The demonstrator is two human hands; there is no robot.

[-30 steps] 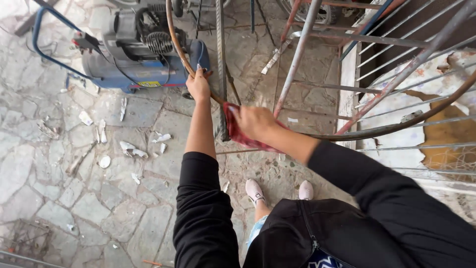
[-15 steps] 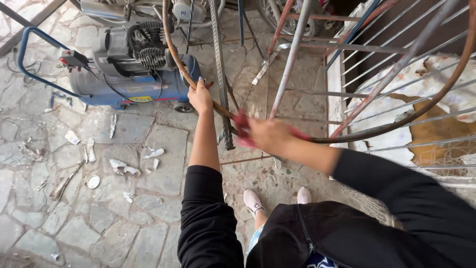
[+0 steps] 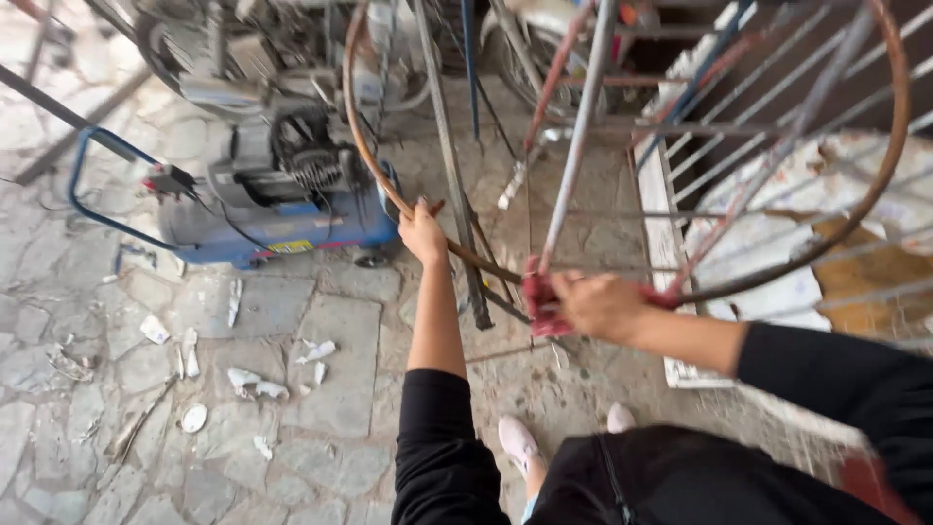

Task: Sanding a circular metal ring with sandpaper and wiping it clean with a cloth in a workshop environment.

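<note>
Head view: a large rusty metal ring [image 3: 374, 165] is held upright over a stone-paved floor [image 3: 321, 389]. The left hand [image 3: 422, 231] is clenched around the ring's lower left arc, the arm stretched forward in a black sleeve. The right hand [image 3: 598, 303] is closed on a red cloth [image 3: 537, 303], which is pressed against the ring's bottom arc, just right of the left hand. The ring rises out of the top edge of the frame on the left and curves back down near the right edge, in front of a metal grille [image 3: 777, 175] of thin bars. A grey upright rod [image 3: 573, 165] is seen crossing the ring just above the red cloth, and a dark twisted bar [image 3: 449, 175] stands between the two hands.

Behind the left hand, toward the upper left of the floor, a blue air compressor [image 3: 282, 209] with a tubular blue handle is set on the stones. White scraps of debris [image 3: 253, 384] are scattered over the paving at the left. Two light-coloured shoes [image 3: 517, 442] are visible near the bottom edge, below the ring, on the floor.
</note>
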